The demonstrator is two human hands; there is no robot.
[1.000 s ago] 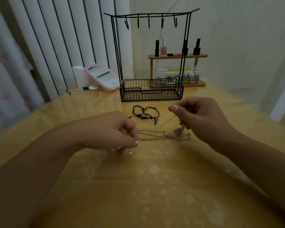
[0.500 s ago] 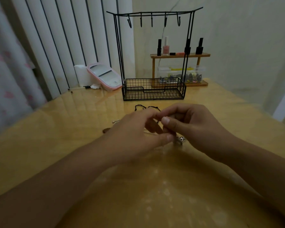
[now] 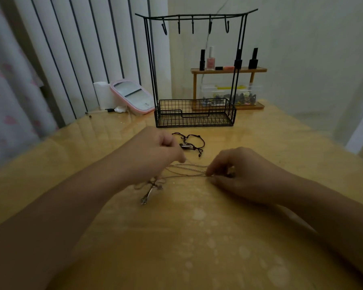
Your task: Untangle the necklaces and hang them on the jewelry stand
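Thin silver necklace chains (image 3: 189, 169) lie tangled on the wooden table (image 3: 197, 237), stretched between my two hands. My left hand (image 3: 155, 155) has its fingers curled and pinches the chains' left end. My right hand (image 3: 235, 172) pinches their right end against the table. A silver pendant (image 3: 150, 192) lies below my left hand. A black cord necklace (image 3: 190, 143) lies loose behind the hands. The black wire jewelry stand (image 3: 194, 113) stands at the back, its several hooks (image 3: 193, 25) bare.
A pink-framed mirror (image 3: 132, 96) and a white roll (image 3: 102, 95) lean at the back left. A small wooden shelf (image 3: 228, 70) with nail polish bottles stands behind the stand, over a clear box (image 3: 228, 95) of small items. White blinds hang behind.
My hands were together over the chains half a second ago; they have now drawn apart, left hand back and left, right hand to the right, stretching the chains out. The pendant now shows.
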